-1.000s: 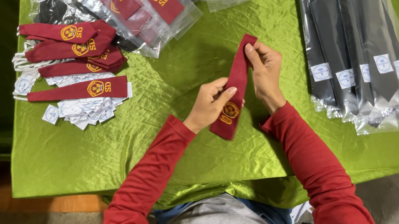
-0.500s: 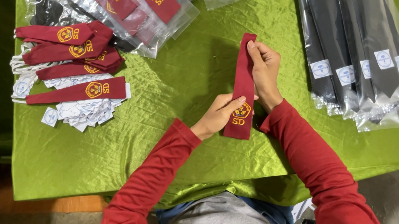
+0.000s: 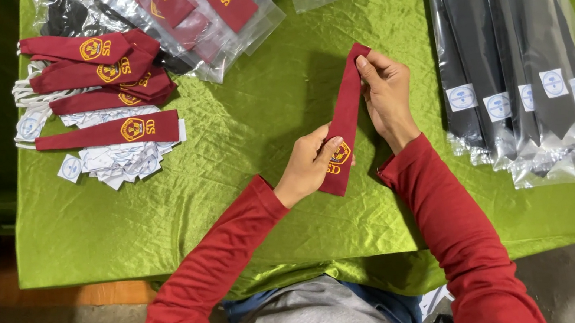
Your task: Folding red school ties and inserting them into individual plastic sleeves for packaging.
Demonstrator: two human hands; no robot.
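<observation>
A table draped in crinkled, glossy lime-green cloth [image 3: 228, 162] fills the view, with bare floor showing below its near edge. Over the middle of it the person holds a dark red tie [image 3: 343, 122], a long flat strip with a pointed wide end and an embroidered gold-and-orange badge near that point. The left hand [image 3: 310, 162] pinches the wide end, thumb on top beside the badge and fingers curled under; the right hand [image 3: 386, 91] pinches the narrow upper end between thumb and fingertips, so the strip runs taut on a slant between them. By the look of it the tie is being straightened or checked, and the next move would call for a steady grip at both ends to keep the soft fabric flat. Well to the left of the left hand lies a loose stack of the same red ties [image 3: 98, 91] on a scatter of small white paper tags [image 3: 108, 164]. Beyond that hand, at the far edge, are red ties in clear plastic sleeves [image 3: 205, 0]. Just right of the right hand sits a fanned row of dark ties in clear bags [image 3: 512, 55], each with a round pale label.
</observation>
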